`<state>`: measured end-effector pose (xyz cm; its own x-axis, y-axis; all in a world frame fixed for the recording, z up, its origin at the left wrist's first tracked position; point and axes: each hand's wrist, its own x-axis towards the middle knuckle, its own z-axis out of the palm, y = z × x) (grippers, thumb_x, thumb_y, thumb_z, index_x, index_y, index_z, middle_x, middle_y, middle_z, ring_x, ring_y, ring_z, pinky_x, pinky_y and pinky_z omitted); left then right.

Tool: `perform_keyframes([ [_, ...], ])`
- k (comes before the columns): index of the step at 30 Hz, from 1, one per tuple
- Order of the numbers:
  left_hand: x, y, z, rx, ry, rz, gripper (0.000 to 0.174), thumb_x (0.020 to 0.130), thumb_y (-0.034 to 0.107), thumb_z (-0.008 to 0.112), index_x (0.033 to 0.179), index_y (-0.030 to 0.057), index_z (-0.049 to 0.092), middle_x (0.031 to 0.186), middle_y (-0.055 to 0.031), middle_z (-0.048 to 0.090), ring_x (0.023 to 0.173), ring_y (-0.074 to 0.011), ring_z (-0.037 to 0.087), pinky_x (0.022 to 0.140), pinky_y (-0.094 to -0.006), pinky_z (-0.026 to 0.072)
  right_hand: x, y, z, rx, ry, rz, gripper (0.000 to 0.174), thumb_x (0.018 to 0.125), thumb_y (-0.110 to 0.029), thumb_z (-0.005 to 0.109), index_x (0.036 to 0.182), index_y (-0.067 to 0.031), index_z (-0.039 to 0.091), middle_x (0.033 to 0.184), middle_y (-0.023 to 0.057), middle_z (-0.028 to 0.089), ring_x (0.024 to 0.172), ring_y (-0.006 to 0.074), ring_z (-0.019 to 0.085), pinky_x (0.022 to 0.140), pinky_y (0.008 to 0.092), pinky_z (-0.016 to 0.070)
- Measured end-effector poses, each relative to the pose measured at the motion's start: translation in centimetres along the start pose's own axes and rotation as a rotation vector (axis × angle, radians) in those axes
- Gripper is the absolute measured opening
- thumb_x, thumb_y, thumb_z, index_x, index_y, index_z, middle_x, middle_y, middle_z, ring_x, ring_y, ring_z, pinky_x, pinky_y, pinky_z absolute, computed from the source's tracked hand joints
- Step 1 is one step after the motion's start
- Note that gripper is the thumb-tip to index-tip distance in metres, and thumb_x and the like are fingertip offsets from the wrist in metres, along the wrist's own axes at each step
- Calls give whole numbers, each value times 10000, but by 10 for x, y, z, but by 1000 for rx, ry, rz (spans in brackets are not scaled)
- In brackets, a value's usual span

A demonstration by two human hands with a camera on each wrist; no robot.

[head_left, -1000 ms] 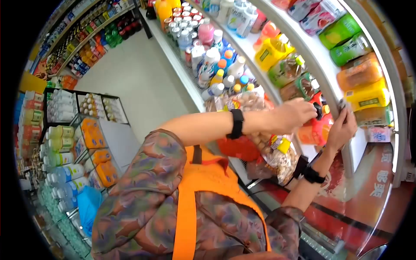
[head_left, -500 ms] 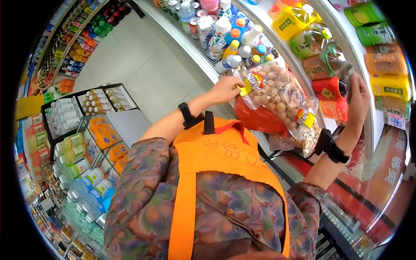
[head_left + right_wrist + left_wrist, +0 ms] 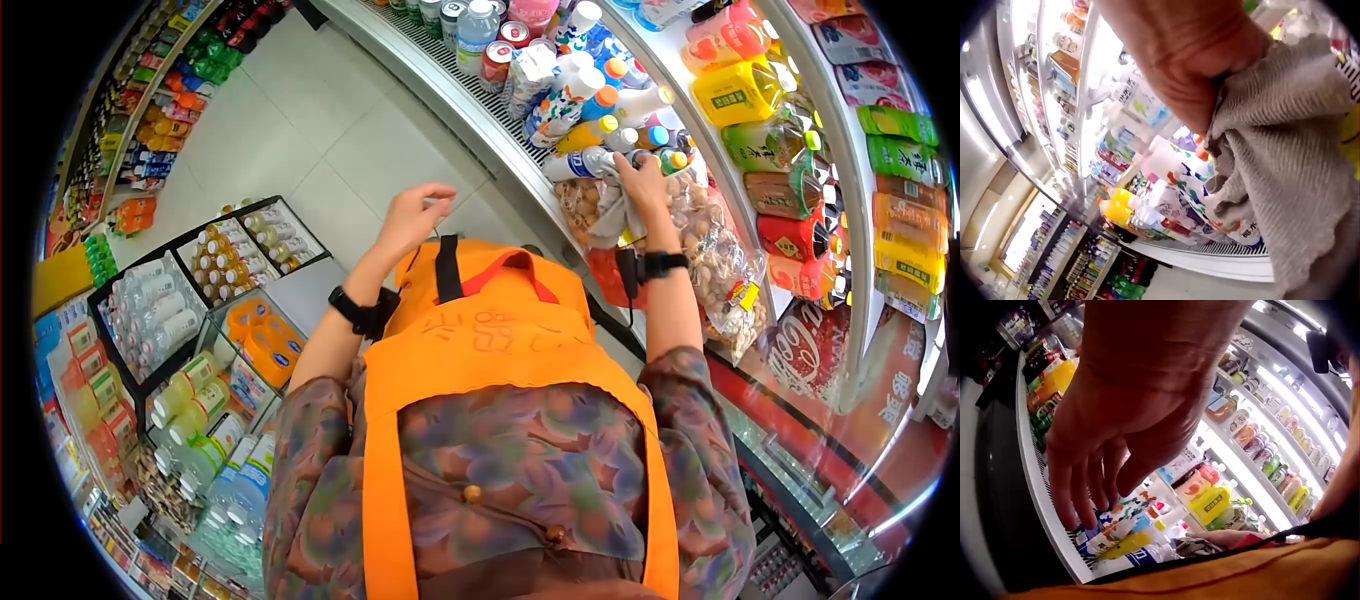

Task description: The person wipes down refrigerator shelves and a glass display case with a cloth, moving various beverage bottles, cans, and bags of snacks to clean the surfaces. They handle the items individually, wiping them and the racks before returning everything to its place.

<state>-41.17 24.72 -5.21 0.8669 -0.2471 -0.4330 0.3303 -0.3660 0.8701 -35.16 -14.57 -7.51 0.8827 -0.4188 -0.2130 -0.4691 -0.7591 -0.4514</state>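
In the head view my right hand (image 3: 645, 185) grips a grey ribbed cloth (image 3: 612, 218) beside the bottles at the front of the lower shelf. The cloth (image 3: 1297, 144) hangs in loose folds from that hand in the right wrist view. Below it lie clear bags of round brown pieces (image 3: 715, 255) with yellow labels; the cloth hides part of them. A white-capped bottle (image 3: 585, 163) lies tilted close to the fingertips. My left hand (image 3: 415, 220) is held up in the air above the orange apron (image 3: 480, 300), its fingers loosely bent and holding nothing.
Upright bottles and cans (image 3: 500, 60) crowd the lower shelf past the bags. Large drink bottles (image 3: 740, 92) stand on the tiers above, behind white shelf edges (image 3: 850, 200). Behind on the left is a black-framed rack (image 3: 150, 370) of bottles, with tiled floor (image 3: 310, 120) between.
My left hand has gone from a bottle's black cap to a bag's yellow label, then let go and drawn back left. My right hand has brought the cloth from the upper shelf edge to the bags.
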Motion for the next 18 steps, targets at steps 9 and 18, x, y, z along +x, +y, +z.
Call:
perform_keyframes([
  [9, -47, -72, -63, -211, 216, -179, 243, 941, 125, 554, 1134, 5, 641, 1097, -76, 683, 873, -157, 679, 723, -264, 522, 17, -20, 57, -177, 5, 59, 543, 859, -475, 608, 1093, 15, 619, 1071, 315, 628, 1022, 460, 604, 878, 480, 479],
  [18, -27, -78, -94, -227, 225, -173, 242, 940, 112, 555, 1141, 11, 643, 1053, -76, 687, 873, -155, 671, 710, -268, 514, -4, -33, 62, -185, 99, -349, 385, 870, -367, 649, 1118, -87, 558, 917, 245, 645, 867, 444, 611, 746, 509, 476],
])
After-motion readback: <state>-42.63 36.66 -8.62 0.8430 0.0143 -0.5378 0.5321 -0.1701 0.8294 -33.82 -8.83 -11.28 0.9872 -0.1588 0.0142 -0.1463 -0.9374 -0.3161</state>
